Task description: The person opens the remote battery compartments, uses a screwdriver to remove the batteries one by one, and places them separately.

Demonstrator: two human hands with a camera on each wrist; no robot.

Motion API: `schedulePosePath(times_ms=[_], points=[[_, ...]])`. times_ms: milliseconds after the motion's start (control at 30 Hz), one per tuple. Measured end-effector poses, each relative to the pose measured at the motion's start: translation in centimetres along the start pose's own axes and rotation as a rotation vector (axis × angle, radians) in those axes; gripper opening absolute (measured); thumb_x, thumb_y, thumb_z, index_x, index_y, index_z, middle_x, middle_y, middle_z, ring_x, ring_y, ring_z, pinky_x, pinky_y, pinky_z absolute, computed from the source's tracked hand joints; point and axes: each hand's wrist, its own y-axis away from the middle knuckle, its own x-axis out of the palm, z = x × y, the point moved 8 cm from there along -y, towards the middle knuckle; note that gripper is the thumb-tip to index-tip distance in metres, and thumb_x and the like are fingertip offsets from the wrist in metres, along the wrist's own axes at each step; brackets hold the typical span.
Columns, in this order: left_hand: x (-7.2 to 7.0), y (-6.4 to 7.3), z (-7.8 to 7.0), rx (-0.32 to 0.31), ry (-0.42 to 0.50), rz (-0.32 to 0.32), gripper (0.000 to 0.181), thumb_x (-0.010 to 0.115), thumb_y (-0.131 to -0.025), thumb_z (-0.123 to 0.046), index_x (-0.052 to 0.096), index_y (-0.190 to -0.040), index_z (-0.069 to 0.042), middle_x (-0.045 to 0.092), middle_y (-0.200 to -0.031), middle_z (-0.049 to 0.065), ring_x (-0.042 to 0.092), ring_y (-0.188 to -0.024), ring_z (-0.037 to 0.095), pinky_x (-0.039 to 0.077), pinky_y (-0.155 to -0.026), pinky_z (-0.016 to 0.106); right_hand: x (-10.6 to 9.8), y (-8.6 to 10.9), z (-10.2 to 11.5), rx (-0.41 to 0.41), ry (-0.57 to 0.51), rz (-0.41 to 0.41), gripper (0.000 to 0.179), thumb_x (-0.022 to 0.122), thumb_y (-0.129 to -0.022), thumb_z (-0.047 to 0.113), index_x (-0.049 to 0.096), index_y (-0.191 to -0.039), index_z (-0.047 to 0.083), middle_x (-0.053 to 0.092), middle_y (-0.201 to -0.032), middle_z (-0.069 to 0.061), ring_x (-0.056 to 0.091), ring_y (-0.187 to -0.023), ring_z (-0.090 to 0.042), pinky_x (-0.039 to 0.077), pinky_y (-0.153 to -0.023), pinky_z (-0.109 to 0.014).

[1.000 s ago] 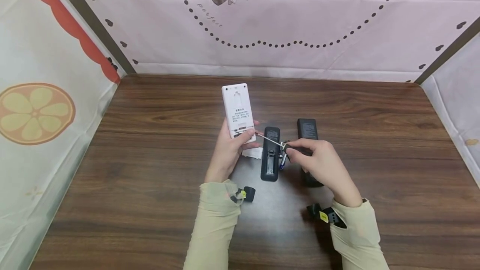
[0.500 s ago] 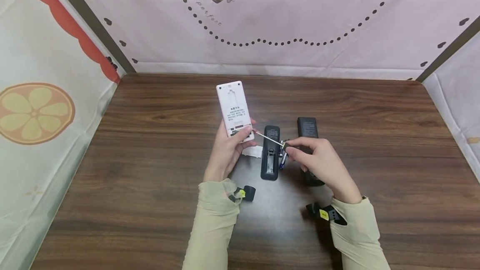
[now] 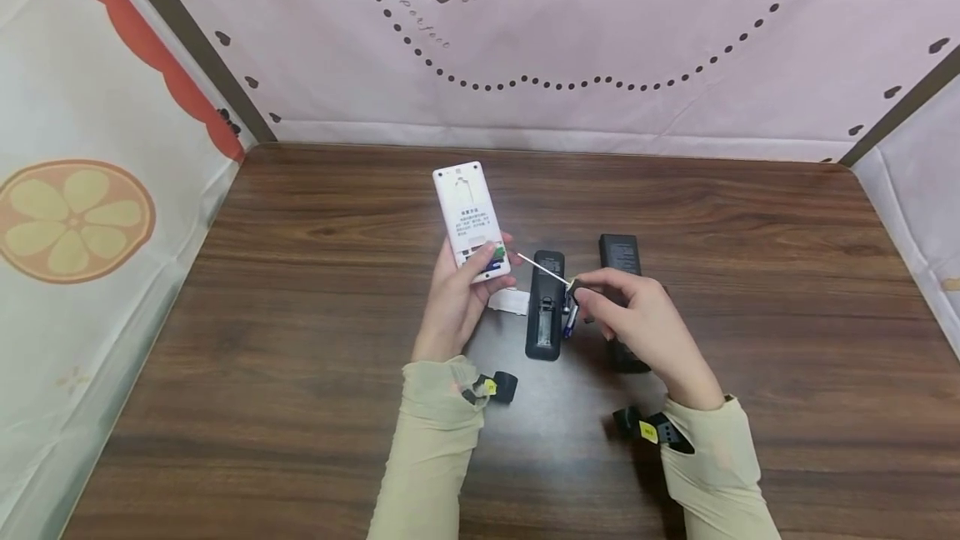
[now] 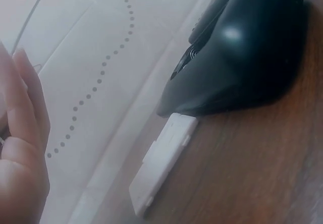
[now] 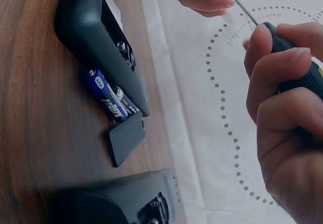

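Observation:
My left hand (image 3: pixel 448 307) holds a white remote control (image 3: pixel 467 207) with its back up, thumb over the uncovered battery compartment. A green and blue battery (image 3: pixel 498 252) shows beside the thumb. In my right hand (image 3: pixel 637 315) is a screwdriver, its dark handle (image 5: pixel 282 45) gripped between thumb and curled fingers. The thin shaft (image 3: pixel 543 268) points left, its tip right at the remote's lower right edge. Below the hands a black remote (image 3: pixel 545 298) lies back up, compartment uncovered. A white battery cover (image 4: pixel 164 158) lies beside it.
Blue AAA batteries (image 5: pixel 106 95) and a small black cover (image 5: pixel 125 138) lie between the black remote and a second black remote (image 3: pixel 619 255), partly under my right hand. The brown wooden table (image 3: pixel 300 273) ends at a pink printed cloth (image 3: pixel 540 32).
The white remote has shifted slightly left. Green and blue now show in its compartment, where it looked dark before. The screwdriver tip has drawn slightly away from the compartment.

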Motion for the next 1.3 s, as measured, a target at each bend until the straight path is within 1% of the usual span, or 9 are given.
schedulePosePath(times_ms=[167, 267, 500, 633, 800, 933, 1033, 1133, 1300], points=[[-0.1, -0.1, 0.0, -0.002, 0.02, -0.023, 0.049, 0.054, -0.09, -0.026, 0.033, -0.133, -0.015, 0.049, -0.114, 0.022, 0.058, -0.093, 0.03, 0.052, -0.067, 0.031, -0.3, 0.3, 0.6, -0.031, 0.066, -0.045, 0.034, 0.055, -0.084, 0.047, 0.06, -0.107, 0.022, 0.06, -0.079, -0.006, 0.052, -0.058, -0.02, 0.043, -0.054, -0.031], [-0.1, -0.2, 0.1, -0.006, 0.032, -0.028, 0.05, 0.051, -0.09, -0.034, 0.033, -0.134, -0.017, 0.047, -0.116, 0.022, 0.057, -0.095, 0.031, 0.052, -0.068, 0.032, -0.2, 0.7, 1.6, -0.068, 0.16, -0.072, 0.035, 0.054, -0.084, 0.049, 0.06, -0.108, 0.024, 0.062, -0.084, 0.001, 0.053, -0.059, -0.017, 0.044, -0.056, -0.032], [0.1, -0.2, 0.2, -0.027, 0.045, -0.037, 0.049, 0.041, -0.092, -0.044, 0.03, -0.136, -0.025, 0.042, -0.122, 0.024, 0.055, -0.1, 0.033, 0.051, -0.072, 0.035, 1.2, 1.7, 4.7, -0.232, 0.357, -0.091, 0.033, 0.055, -0.086, 0.041, 0.063, -0.111, 0.021, 0.062, -0.105, 0.004, 0.057, -0.087, -0.009, 0.046, -0.07, -0.032], [0.2, -0.2, 0.0, -0.014, 0.011, -0.041, 0.05, 0.039, -0.092, -0.046, 0.031, -0.136, -0.025, 0.045, -0.119, 0.021, 0.055, -0.099, 0.031, 0.051, -0.071, 0.036, 2.2, 2.0, 5.8, -0.297, 0.408, -0.09, 0.029, 0.058, -0.086, 0.034, 0.064, -0.11, 0.021, 0.063, -0.103, 0.004, 0.058, -0.086, -0.009, 0.048, -0.069, -0.031], [0.2, -0.2, -0.1, 0.005, -0.009, -0.047, 0.051, 0.041, -0.09, -0.047, 0.031, -0.135, -0.024, 0.047, -0.117, 0.019, 0.056, -0.097, 0.029, 0.052, -0.07, 0.036, 2.9, 2.1, 6.2, -0.291, 0.425, -0.081, 0.029, 0.057, -0.086, 0.033, 0.064, -0.111, 0.02, 0.063, -0.104, 0.003, 0.059, -0.093, -0.01, 0.048, -0.075, -0.032], [0.1, -0.2, -0.1, 0.013, -0.009, -0.07, 0.052, 0.042, -0.09, -0.047, 0.031, -0.135, -0.024, 0.048, -0.116, 0.018, 0.057, -0.095, 0.029, 0.052, -0.069, 0.035, 3.1, 2.3, 6.6, -0.301, 0.46, -0.097, 0.028, 0.058, -0.086, 0.03, 0.065, -0.111, 0.018, 0.064, -0.086, 0.005, 0.056, -0.067, -0.007, 0.046, -0.057, -0.027], [0.0, -0.2, 0.0, 0.025, -0.02, -0.089, 0.054, 0.043, -0.089, -0.049, 0.031, -0.135, -0.024, 0.047, -0.117, 0.018, 0.056, -0.095, 0.028, 0.052, -0.07, 0.035, 3.1, 2.7, 7.2, -0.327, 0.505, -0.124, 0.027, 0.059, -0.085, 0.027, 0.065, -0.11, 0.017, 0.056, -0.07, 0.009, 0.039, -0.049, -0.006, 0.034, -0.044, -0.023], [0.0, -0.3, 0.0, 0.05, -0.054, -0.093, 0.055, 0.042, -0.088, -0.049, 0.029, -0.135, -0.024, 0.046, -0.117, 0.018, 0.056, -0.096, 0.028, 0.052, -0.072, 0.037, 3.3, 3.2, 7.8, -0.363, 0.551, -0.154, 0.027, 0.061, -0.084, 0.023, 0.066, -0.109, 0.016, 0.053, -0.067, 0.01, 0.033, -0.045, -0.004, 0.03, -0.04, -0.021], [0.2, -0.4, 0.3, 0.113, -0.132, -0.1, 0.052, 0.043, -0.09, -0.043, 0.027, -0.134, -0.021, 0.045, -0.116, 0.02, 0.056, -0.095, 0.031, 0.051, -0.072, 0.04, 3.7, 4.2, 8.9, -0.441, 0.64, -0.222, 0.026, 0.063, -0.081, 0.019, 0.067, -0.106, 0.012, 0.06, -0.076, 0.006, 0.041, -0.048, -0.002, 0.034, -0.041, -0.018]])
